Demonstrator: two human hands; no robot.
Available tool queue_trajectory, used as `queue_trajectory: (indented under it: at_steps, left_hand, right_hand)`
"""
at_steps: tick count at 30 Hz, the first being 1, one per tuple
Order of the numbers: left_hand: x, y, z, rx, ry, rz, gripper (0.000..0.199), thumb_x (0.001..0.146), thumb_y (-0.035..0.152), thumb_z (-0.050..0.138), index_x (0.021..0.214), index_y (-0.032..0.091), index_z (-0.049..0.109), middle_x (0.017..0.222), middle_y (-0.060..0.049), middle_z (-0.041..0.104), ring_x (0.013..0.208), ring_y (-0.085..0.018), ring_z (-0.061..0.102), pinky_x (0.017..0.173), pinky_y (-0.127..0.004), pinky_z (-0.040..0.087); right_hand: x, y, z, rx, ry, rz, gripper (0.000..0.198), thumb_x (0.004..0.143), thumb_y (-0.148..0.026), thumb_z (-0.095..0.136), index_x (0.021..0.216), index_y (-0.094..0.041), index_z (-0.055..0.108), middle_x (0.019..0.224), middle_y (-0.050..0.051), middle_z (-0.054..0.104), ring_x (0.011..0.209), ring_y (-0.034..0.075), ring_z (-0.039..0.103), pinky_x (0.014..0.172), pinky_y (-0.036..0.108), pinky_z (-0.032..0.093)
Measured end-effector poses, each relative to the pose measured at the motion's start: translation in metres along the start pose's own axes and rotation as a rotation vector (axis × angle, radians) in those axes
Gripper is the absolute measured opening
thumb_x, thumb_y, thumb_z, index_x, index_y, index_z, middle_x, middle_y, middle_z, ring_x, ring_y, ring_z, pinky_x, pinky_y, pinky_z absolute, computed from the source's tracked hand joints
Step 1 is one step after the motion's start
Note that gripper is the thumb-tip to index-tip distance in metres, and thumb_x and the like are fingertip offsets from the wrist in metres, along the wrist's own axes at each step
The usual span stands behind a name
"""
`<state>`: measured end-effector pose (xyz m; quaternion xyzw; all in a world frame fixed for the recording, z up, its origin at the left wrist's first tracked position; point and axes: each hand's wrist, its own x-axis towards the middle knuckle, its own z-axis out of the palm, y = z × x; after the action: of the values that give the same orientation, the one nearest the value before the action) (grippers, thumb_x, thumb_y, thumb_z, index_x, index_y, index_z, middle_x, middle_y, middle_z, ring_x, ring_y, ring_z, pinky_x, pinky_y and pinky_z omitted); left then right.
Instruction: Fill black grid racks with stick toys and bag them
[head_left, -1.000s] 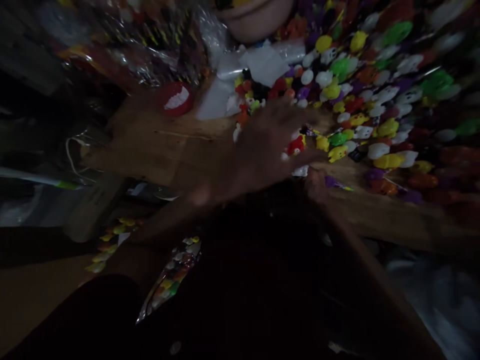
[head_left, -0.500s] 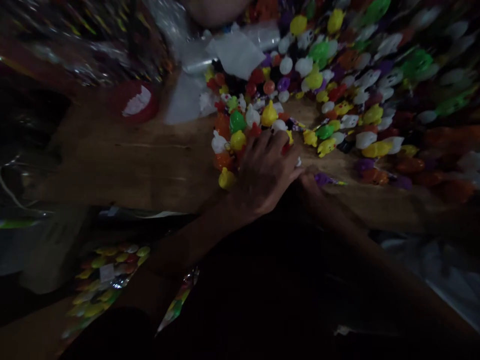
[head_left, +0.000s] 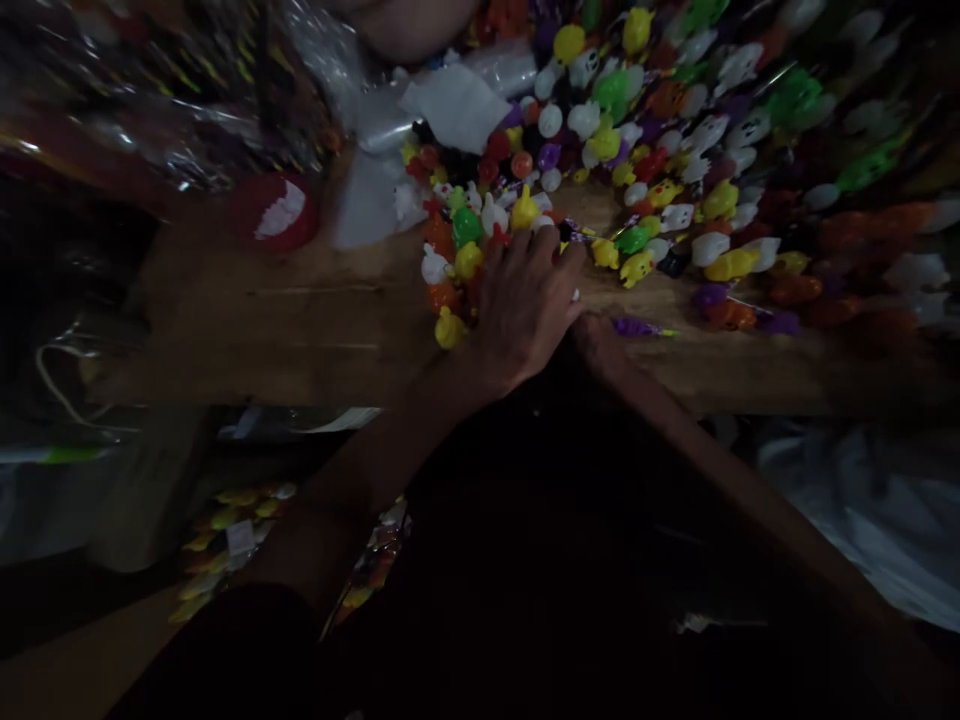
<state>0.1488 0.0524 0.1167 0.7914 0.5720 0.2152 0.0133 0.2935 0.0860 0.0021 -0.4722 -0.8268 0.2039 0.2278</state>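
Observation:
My left hand [head_left: 525, 310] lies over a row of small plastic toy figures, its fingers bent down and close together. A bit of something white [head_left: 575, 295] shows beside its thumb; the rest of what it grips is hidden. Just to its right, my right hand [head_left: 598, 340] is curled and almost touches it, its fingertips lost in shadow. A yellow figure [head_left: 450, 328], a white figure [head_left: 435, 265] and a green figure [head_left: 466, 226] stand along the left hand's far side. Right of my right hand, a purple toy [head_left: 634, 327] with a yellow-green tip lies on the wooden table [head_left: 322, 320].
Piled toy figures [head_left: 720, 200] cover the table's right and back. A red bowl [head_left: 289, 215] with white contents stands at left, near plastic wrapping [head_left: 375, 110] and a white sheet [head_left: 455, 105]. Another person's limb [head_left: 412, 25] shows at the top. Bagged figures [head_left: 214, 560] lie below the table edge.
The view has shifted slightly, so the table and toys sit a little higher, those on the right also further left. Both hands keep about the same place among the figures.

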Motion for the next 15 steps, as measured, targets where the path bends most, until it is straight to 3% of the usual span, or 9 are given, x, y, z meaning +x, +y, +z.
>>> queue_trajectory:
  at_steps: [4, 7, 9, 12, 14, 15]
  left_hand:
    - [0.006, -0.007, -0.034, -0.069, 0.067, 0.091, 0.068, 0.074, 0.03, 0.091, 0.134, 0.023, 0.06, 0.14, -0.009, 0.064, 0.131, -0.031, 0.058, 0.114, -0.047, 0.047]
    - [-0.016, -0.032, -0.072, -0.22, 0.347, 0.083, 0.042, 0.092, 0.032, 0.075, 0.13, 0.017, 0.062, 0.134, -0.008, 0.069, 0.125, -0.02, 0.064, 0.111, -0.039, 0.05]
    - [-0.049, -0.052, -0.079, -0.296, 0.54, -0.062, 0.029, 0.1, 0.037, 0.064, 0.122, 0.019, 0.064, 0.123, -0.006, 0.073, 0.113, -0.017, 0.069, 0.104, -0.04, 0.054]
    - [-0.112, -0.075, -0.046, -0.469, 0.642, -0.476, 0.033, 0.097, 0.054, 0.061, 0.112, 0.025, 0.066, 0.112, -0.006, 0.075, 0.105, -0.021, 0.071, 0.097, -0.04, 0.057]
    - [-0.145, -0.079, -0.009, -0.505, 0.564, -0.588, 0.037, 0.096, 0.053, 0.059, 0.11, 0.019, 0.067, 0.107, -0.009, 0.075, 0.101, -0.024, 0.072, 0.095, -0.043, 0.058]
    - [-0.156, -0.078, 0.009, -0.537, 0.444, -0.651, 0.036, 0.096, 0.05, 0.06, 0.114, 0.02, 0.066, 0.111, -0.009, 0.075, 0.106, -0.023, 0.072, 0.101, -0.042, 0.056]
  right_hand:
    - [0.001, -0.003, 0.002, -0.013, 0.102, -0.04, 0.035, 0.095, -0.039, 0.055, 0.115, -0.014, 0.068, 0.107, 0.017, 0.073, 0.094, 0.031, 0.069, 0.081, 0.045, 0.058]
    - [-0.015, -0.007, -0.002, 0.013, 0.184, -0.079, 0.051, 0.09, -0.041, 0.063, 0.132, -0.013, 0.06, 0.118, 0.02, 0.071, 0.104, 0.035, 0.068, 0.088, 0.051, 0.059]
    - [-0.032, -0.008, -0.001, 0.034, 0.268, -0.081, 0.052, 0.093, -0.041, 0.059, 0.136, -0.012, 0.057, 0.119, 0.02, 0.07, 0.107, 0.035, 0.067, 0.091, 0.053, 0.058]
    - [-0.058, -0.008, 0.01, 0.03, 0.419, -0.04, 0.049, 0.1, -0.04, 0.049, 0.139, -0.011, 0.056, 0.124, 0.022, 0.067, 0.115, 0.035, 0.064, 0.1, 0.058, 0.055]
    - [-0.071, -0.012, 0.022, 0.011, 0.456, -0.017, 0.05, 0.102, -0.041, 0.046, 0.141, -0.012, 0.055, 0.132, 0.023, 0.064, 0.124, 0.035, 0.061, 0.106, 0.061, 0.05]
    - [-0.074, -0.015, 0.027, 0.002, 0.442, -0.019, 0.049, 0.103, -0.042, 0.045, 0.142, -0.013, 0.055, 0.135, 0.023, 0.063, 0.128, 0.035, 0.058, 0.109, 0.062, 0.047]
